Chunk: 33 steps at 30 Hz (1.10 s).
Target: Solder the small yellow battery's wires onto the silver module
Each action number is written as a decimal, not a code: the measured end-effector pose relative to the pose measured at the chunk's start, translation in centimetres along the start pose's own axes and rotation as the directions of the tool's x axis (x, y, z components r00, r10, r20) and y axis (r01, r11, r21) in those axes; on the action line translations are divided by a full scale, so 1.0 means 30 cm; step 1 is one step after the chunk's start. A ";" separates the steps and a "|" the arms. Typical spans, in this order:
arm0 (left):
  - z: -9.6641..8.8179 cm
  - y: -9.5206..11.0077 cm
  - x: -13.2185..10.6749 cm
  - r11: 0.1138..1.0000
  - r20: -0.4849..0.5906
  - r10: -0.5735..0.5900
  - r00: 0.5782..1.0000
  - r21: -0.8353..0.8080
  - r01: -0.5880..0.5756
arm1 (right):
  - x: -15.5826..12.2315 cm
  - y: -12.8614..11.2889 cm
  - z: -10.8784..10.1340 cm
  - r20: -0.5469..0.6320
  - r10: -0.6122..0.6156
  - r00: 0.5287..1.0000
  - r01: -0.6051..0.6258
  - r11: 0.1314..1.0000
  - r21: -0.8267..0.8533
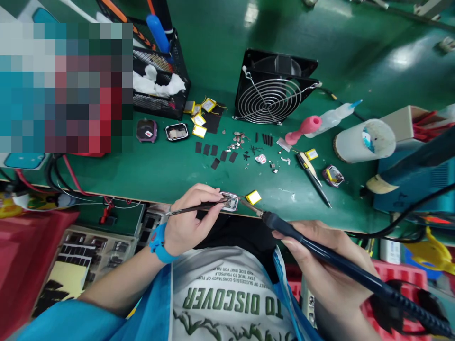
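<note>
I am watching my left hand closing its fingers on a pair of tweezers, whose tips are reaching to a small silver watch body lying at the near edge of the green bench. The watch body is sitting just past the fingertips of that hand, and whether the fingers are also touching it I cannot tell. My right hand is wrapping around the dark handle of a soldering iron, clamped on it, with the iron's metal tip pointing up and left toward the watch body, right beside it. A small yellow battery is lying just right of the watch body, above the iron's tip, between the two hands.

Farther out from the hands, small black pads and tiny metal parts are lying scattered across the bench. Beyond the left hand, a purple watch and an open watch case are sitting side by side, with more yellow cells next to them and a black mesh basket behind. A black fan is standing well beyond both hands. Out past the right hand, a pen-like tool, a pink bulb and a roll of tape are resting on the bench.
</note>
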State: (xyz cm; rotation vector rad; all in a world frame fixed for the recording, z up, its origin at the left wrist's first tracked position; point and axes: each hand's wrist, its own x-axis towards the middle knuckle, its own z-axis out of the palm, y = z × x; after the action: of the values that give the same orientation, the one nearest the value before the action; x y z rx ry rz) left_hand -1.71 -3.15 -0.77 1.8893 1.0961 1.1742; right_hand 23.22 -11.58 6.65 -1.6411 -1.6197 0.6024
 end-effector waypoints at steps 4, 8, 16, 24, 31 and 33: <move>0.000 0.003 0.000 0.999 0.015 0.011 1.000 0.031 -0.012 | 0.022 -0.006 0.004 0.003 -0.106 0.994 0.106 0.993 -0.055; 0.001 0.007 0.002 0.998 0.015 0.030 0.999 0.056 -0.030 | 0.031 -0.014 0.011 -0.011 -0.125 0.992 0.123 0.985 -0.117; -0.006 -0.002 -0.001 0.999 0.015 0.024 1.000 0.032 -0.024 | 0.039 -0.020 0.019 -0.015 -0.134 0.991 0.133 0.990 -0.043; -0.002 0.009 0.004 0.997 0.046 0.046 0.998 0.066 -0.049 | 0.047 -0.021 0.029 -0.015 -0.146 0.989 0.146 0.988 -0.045; 0.000 0.017 0.011 0.995 0.043 0.037 0.998 0.096 -0.041 | 0.054 -0.027 0.036 -0.003 -0.149 0.989 0.148 0.988 -0.050; 0.002 0.014 0.011 0.995 0.037 0.035 0.999 0.096 -0.038 | 0.057 -0.027 0.037 0.017 -0.149 0.989 0.149 0.988 -0.039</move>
State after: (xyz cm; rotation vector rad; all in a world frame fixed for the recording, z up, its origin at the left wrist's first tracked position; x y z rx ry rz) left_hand -1.45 -3.05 -0.31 2.0044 1.1212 1.1212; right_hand 22.01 -9.76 6.87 -1.5304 -1.7564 0.5087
